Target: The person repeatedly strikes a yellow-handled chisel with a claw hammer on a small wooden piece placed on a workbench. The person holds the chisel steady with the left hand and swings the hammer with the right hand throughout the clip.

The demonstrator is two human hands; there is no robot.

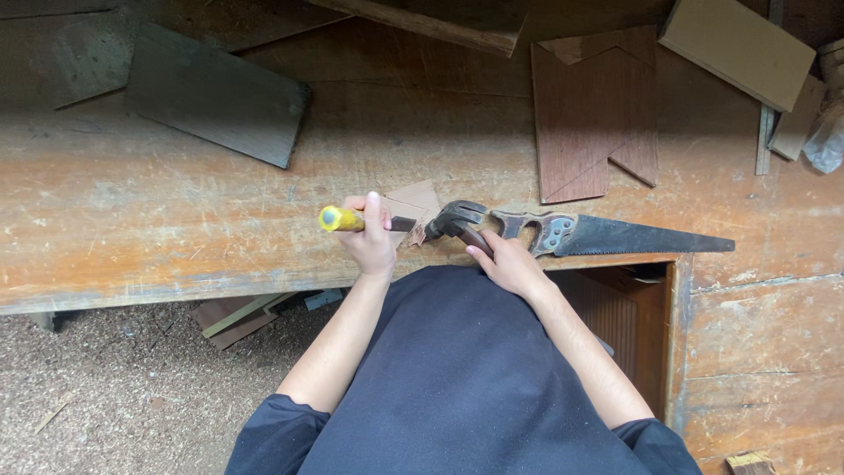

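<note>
Chisel w/ yellow handle is gripped in closed left hand, tip on small wood piece at surface edge. Hammer is clasped by right hand. Chiselling stage, prob.; steady strike needed next.

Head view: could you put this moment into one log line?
left hand: grips yellow-handled chisel | right hand: holds claw hammer | small wood piece at chisel tip | handsaw lies on workbench
</note>
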